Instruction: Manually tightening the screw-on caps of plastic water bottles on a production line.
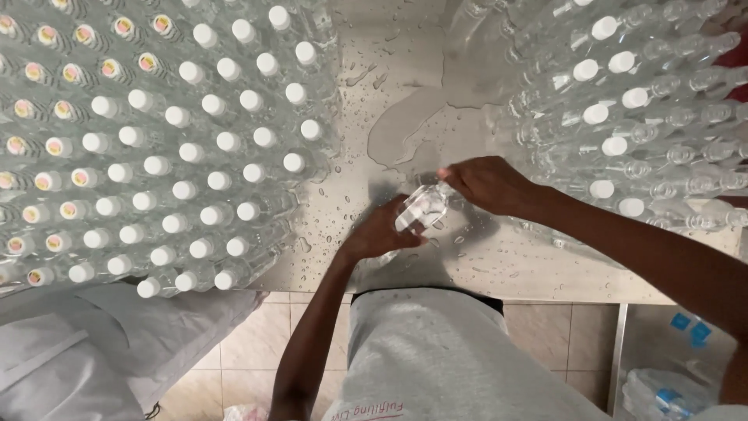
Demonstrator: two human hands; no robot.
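Nearest, grey shirt [460, 359] at the bottom edge, tiled floor [249, 343] beside it, white sacking [117, 343] at lower left. Lower right, a bag of bottle parts with blue labels [662, 394], contents too blurred to tell.

Just beyond, on the wet steel table [499, 265]: one clear plastic bottle [421, 209], tilted, held between both hands. Left hand [382, 234] wrapped around its lower body from beneath, fingers curled closed on it. Right hand [487, 183] gripping its upper end, fingers pinched at the neck; cap hidden under the fingers. Whether liquid is inside cannot be told.

Around the hands, scattered droplets and one broad puddle [413, 132] spreading up the middle of the table.

To the left, a dense block of capped bottles [195, 156] standing upright, mostly white caps, those at the far left edge with pink-and-yellow tops; several dozen, too many for an exact count. To the right, a second mass of clear bottles [639, 117], about eight white caps visible, the rest uncapped. Narrow bare strip between the two groups.
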